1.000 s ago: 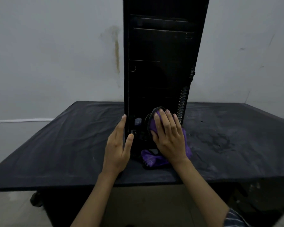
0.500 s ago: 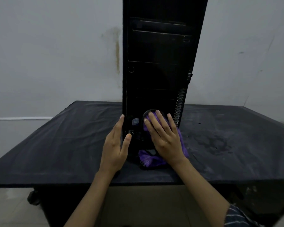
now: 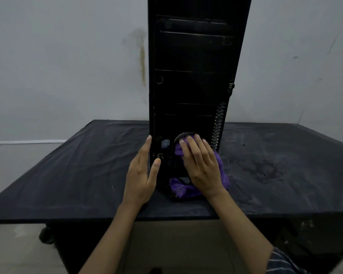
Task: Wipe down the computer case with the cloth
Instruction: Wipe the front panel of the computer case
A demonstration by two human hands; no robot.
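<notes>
— Behind? Pale grey wall (image 3: 67, 66), scuffed, with a yellowish vertical stain (image 3: 142, 62) near the middle and a white strip (image 3: 26, 142) running low on the left.

— Furniture? Table (image 3: 77, 175) under a dark, dusty, wrinkled cloth.

— Below? Light floor (image 3: 14, 248), and a caster wheel (image 3: 47, 235) at the left. Dim light throughout.

Bench (image 3: 67, 175) with a dark, dusty cloth cover, extending to both sides of the hands and bearing pale smudges. Behind it, a grey wall (image 3: 67, 66) with a vertical brownish stain (image 3: 142, 62); below the front edge, pale floor (image 3: 176, 244).
</notes>
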